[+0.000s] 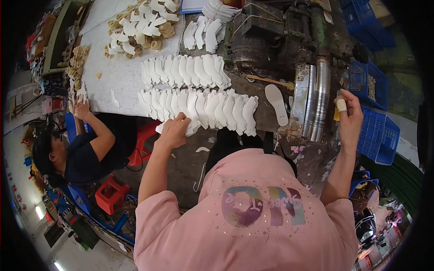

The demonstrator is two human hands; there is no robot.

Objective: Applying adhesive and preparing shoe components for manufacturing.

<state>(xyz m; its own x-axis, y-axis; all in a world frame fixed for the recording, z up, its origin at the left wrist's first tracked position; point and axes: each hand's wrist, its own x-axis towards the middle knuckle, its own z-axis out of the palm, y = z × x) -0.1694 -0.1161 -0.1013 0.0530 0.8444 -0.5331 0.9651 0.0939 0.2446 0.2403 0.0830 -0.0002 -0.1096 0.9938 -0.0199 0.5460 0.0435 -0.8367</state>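
Note:
My left hand (174, 131) is closed around white curved pieces (193, 128) at the table's near edge; their ends stick out on both sides of the fingers. Just beyond it runs a row of overlapping white wavy pieces (212, 110), with a second such row (185, 71) behind. My right hand (351, 118) is raised to the right of a shiny metal roller (320, 99), apart from it. Its fingers are bent together, with a beige wrap (341, 105) on one digit. A bit of yellow (336, 114) shows beside them; whether it is held is unclear.
A dark, greasy machine (257, 36) stands at the back. A white insole (276, 104) lies left of the roller. Blue crates (379, 135) stand at the right. Heaped beige and white pieces (140, 27) cover the far left. A co-worker (97, 142) sits at the left near a red stool (110, 194).

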